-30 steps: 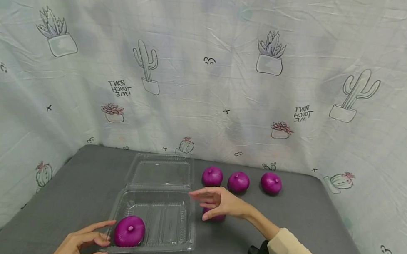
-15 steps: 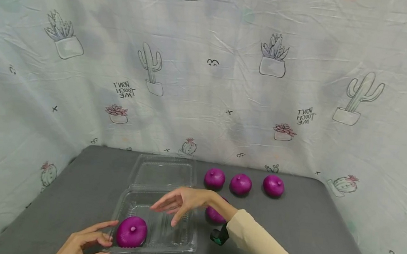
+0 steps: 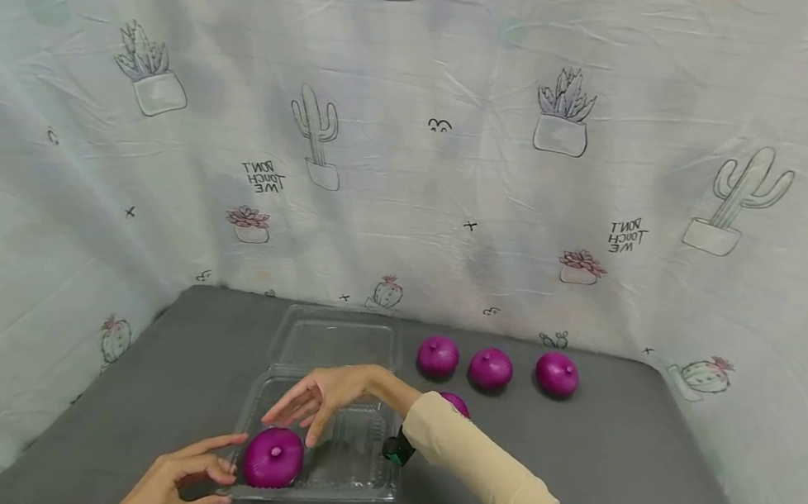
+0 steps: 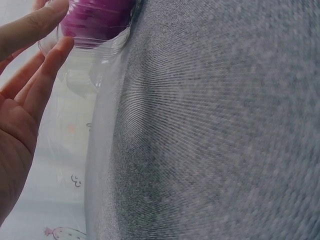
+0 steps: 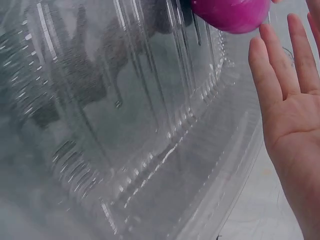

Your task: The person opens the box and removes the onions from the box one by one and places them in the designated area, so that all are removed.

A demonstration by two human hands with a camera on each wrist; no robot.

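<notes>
A purple onion (image 3: pixel 273 457) sits in the front left corner of a clear plastic clamshell container (image 3: pixel 352 491), whose lid (image 3: pixel 341 345) lies open behind. My left hand (image 3: pixel 179 480) is at the container's left edge; in the left wrist view its fingertips (image 4: pixel 64 45) touch the plastic beside the onion. Above the container, my right hand (image 3: pixel 323 397) reaches in from the right, fingers extended and thumb apart, just behind and above the onion. It holds nothing. The right wrist view shows the right palm (image 5: pixel 295 120) open, with its fingertips close to the onion; contact cannot be told.
Three more purple onions stand in a row at the back right: one (image 3: pixel 438 357), another (image 3: pixel 491 369) and a third (image 3: pixel 557 375). Another onion (image 3: pixel 456 403) is partly hidden by the right forearm. Grey cloth (image 3: pixel 618 476) covers the table; a printed curtain (image 3: pixel 458 167) hangs behind.
My right hand has moved left from beside the container's right edge to over the onion inside it. The left hand has stayed at the container's left edge. The view has shifted slightly.
</notes>
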